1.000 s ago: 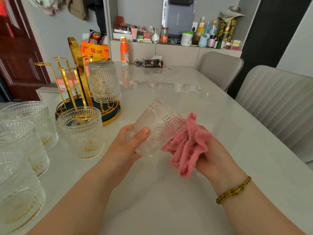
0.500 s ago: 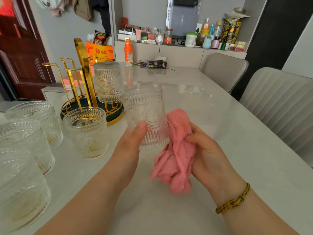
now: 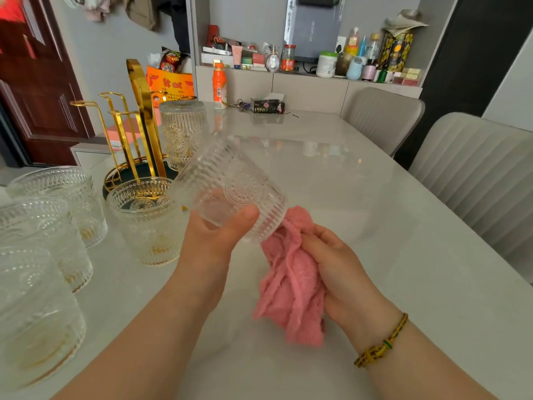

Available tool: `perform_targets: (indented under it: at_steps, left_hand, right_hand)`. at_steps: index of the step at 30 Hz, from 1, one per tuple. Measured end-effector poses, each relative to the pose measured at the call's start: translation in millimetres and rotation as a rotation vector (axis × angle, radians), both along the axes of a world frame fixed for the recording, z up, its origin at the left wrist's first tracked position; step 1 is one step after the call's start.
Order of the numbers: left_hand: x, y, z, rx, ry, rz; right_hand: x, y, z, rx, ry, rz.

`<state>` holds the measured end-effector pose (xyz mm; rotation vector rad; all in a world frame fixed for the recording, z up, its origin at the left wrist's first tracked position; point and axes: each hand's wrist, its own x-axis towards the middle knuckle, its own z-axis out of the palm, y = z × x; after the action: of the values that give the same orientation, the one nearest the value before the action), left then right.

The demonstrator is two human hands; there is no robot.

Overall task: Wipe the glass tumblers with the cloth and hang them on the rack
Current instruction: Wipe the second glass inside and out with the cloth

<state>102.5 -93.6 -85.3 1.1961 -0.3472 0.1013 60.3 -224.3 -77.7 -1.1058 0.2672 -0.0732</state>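
Nearest to the camera, in front of the rack (image 3: 141,111) and to its right, the right hand (image 3: 331,264) has its fingers curled round the pink cloth (image 3: 291,287) and holds it in a bunch. A woven bracelet (image 3: 380,342) is on this wrist. The upper end of the cloth touches the lower end of the held tumbler (image 3: 230,186).

The left hand (image 3: 215,241) grips this tumbler, with the thumb on the near side and the fingers behind the glass. The tumbler is tilted and is held above the table (image 3: 375,226), just in front of the rack and a little to its right.

To the left of the rack and nearer than it, three tumblers stand upright on the table in a row: the nearest tumbler (image 3: 34,313), the second tumbler (image 3: 37,235) and the third tumbler (image 3: 57,197). A fourth tumbler (image 3: 144,217) stands upright just in front of the rack base.

The rack is golden, on a dark round base. The hung tumbler (image 3: 183,131) is on its right side, bottom up.

Behind the rack, at the far table edge, stands an orange bottle (image 3: 219,85). Far to the right of the rack are two grey chairs (image 3: 476,168).
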Motion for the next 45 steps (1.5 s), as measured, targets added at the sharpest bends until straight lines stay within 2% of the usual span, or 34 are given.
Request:
perform_targets:
  at_steps: [4,9,12,18,22,27,32,36,42,45]
  left_hand:
    - [-1.8,-7.0,-3.2,0.098,-0.029,0.060]
    - [2.3,-5.3,-3.1,0.146,-0.018,0.113]
    - [4.7,-1.2,-4.2,0.171,0.007,0.118]
    - [-14.1,-12.8,1.5,0.190,-0.052,0.023]
    - [-12.5,-14.7,-1.9,0.164,-0.088,0.021]
    - [-0.8,-7.5,-5.0,0.123,-0.030,0.119]
    - [-3.1,-5.2,-2.3,0.184,-0.020,0.087]
    - [-13.9,-13.0,0.6,0.163,-0.031,0.084]
    - [-3.0,-4.3,0.3,0.167,-0.021,0.099]
    - [-2.9,-1.6,4.0,0.178,-0.014,0.125]
  right_hand:
    - [-5.2,14.4,-4.3,0.002,-0.015,0.142]
    - [-7.0,11.2,-1.1,-0.097,-0.008,0.185]
    - [-7.3,5.4,5.2,-0.155,-0.014,0.118]
    - [-4.8,-3.4,12.2,0.069,-0.085,-0.079]
    - [-6.6,6.6,5.1,0.053,-0.039,0.021]
    - [-11.0,5.1,10.0,-0.113,0.002,0.130]
    - [-10.5,-3.3,18.7,-0.027,-0.055,0.005]
    - [-10.0,-0.1,16.7,0.054,-0.061,0.008]
    - [-13.1,10.9,9.6,-0.058,0.018,0.172]
    - [-14.8,4.5,18.2,-0.082,0.003,0.085]
